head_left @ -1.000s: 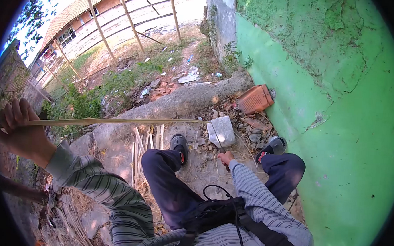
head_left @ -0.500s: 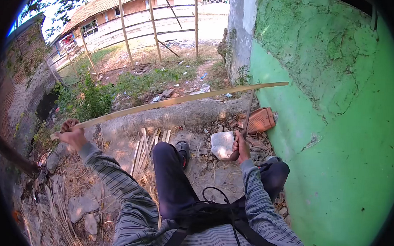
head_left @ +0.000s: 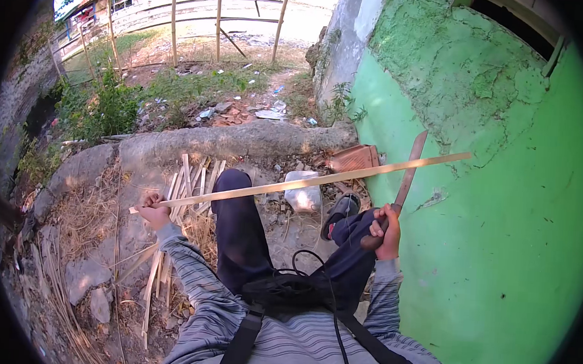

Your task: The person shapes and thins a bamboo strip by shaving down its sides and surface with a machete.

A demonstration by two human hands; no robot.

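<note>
Pinched in my left hand is the near end of a long, pale bamboo strip. The strip slants up to the right, across my knee and toward the green wall. My right hand is wrapped round the dark wooden handle of a machete, whose blade points upward. Blade and strip cross near the strip's far end; whether they touch I cannot tell. Below the strip, a whitish stone block sits on the ground between my legs.
A pile of split strips lies left of my leg, partly under the held strip. The green wall stands close on my right. Ahead run a low concrete ledge and a reddish tile. Beyond is a pole fence.
My view has tilted down and shifted. My right hand has moved right and up with the machete, away from the stone block. The strip has come lower and nearer, still in my left hand.
</note>
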